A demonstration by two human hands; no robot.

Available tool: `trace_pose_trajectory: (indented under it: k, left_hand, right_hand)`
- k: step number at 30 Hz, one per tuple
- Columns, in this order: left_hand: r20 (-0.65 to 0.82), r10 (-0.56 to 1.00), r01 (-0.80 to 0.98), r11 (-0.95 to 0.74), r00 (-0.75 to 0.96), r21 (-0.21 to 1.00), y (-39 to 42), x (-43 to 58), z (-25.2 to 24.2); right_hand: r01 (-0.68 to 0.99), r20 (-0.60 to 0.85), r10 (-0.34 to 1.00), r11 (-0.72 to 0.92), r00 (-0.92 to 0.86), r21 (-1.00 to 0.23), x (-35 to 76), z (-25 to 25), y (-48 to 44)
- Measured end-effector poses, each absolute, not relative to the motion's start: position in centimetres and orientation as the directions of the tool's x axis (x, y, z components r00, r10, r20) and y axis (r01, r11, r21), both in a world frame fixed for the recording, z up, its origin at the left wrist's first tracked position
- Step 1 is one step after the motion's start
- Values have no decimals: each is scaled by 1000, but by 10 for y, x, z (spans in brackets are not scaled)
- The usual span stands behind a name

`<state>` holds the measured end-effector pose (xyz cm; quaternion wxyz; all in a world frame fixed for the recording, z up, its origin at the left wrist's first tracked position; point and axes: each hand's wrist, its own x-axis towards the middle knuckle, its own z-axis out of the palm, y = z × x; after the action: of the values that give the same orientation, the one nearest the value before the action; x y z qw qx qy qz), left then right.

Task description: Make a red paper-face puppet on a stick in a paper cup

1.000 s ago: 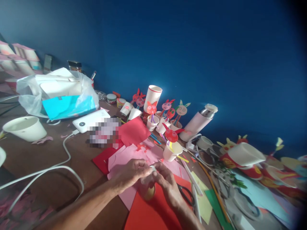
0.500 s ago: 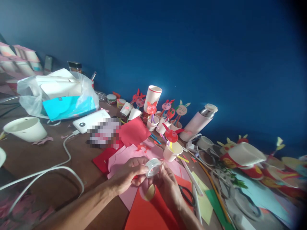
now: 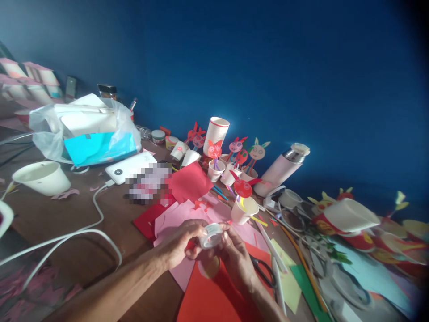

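A roll of clear tape [image 3: 212, 237] is held up between both hands above the coloured paper. My left hand [image 3: 189, 239] grips its left side, thumb on the rim. At the right edge of the roll, my right hand [image 3: 233, 250] has its thumb and fingers closed on it; whether they pinch a loose end of tape is too small to tell. Under the hands lie pink paper [image 3: 174, 219] and an orange-red sheet [image 3: 208, 299]. A round beige piece [image 3: 209, 267] rests just below the roll. Dark-handled scissors [image 3: 266, 273] lie beside my right wrist.
Paper cups with paper animal heads stand ahead, the nearest a white cup [image 3: 244, 210] with a red head. A pale flask [image 3: 281, 170] leans by the wall. Leftward are a power bank [image 3: 130, 166], its white cable [image 3: 97, 232], a plastic bag [image 3: 43, 129] and a cup [image 3: 43, 179].
The roll of tape has tilted flatter and come slightly lower between the hands. My right fingers sit closer over its edge. The whole view has shifted a little.
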<state>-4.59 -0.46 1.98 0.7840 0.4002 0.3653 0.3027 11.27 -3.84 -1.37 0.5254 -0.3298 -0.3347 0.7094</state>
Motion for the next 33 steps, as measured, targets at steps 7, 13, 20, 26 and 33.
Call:
trace_pose_trajectory:
  k: [7,13,20,26,33]
  left_hand:
    - [-290,740,-218,506,607,834,-3,-47,18]
    - [-258,732,-261,513,630,818,-5,-46,21]
    - [-360,777,-200,519,517,831,-7,-44,24]
    - [-387,789,-129,499,477,857,-10,-42,31]
    - [-356,774,-207,521,524,828,-7,-44,24]
  right_hand:
    - [-513,-115,967,-219,-226,-830,114,-16,-36]
    - [-555,-104,974,-202,-203,-807,113,-21,-35]
    - [-298,-21,991,-60,-133,-953,118,-8,-38]
    - [236,261,959,281,-113,-930,125,1,-35]
    - [135,287,946,307,-151,-942,130,-4,-32]
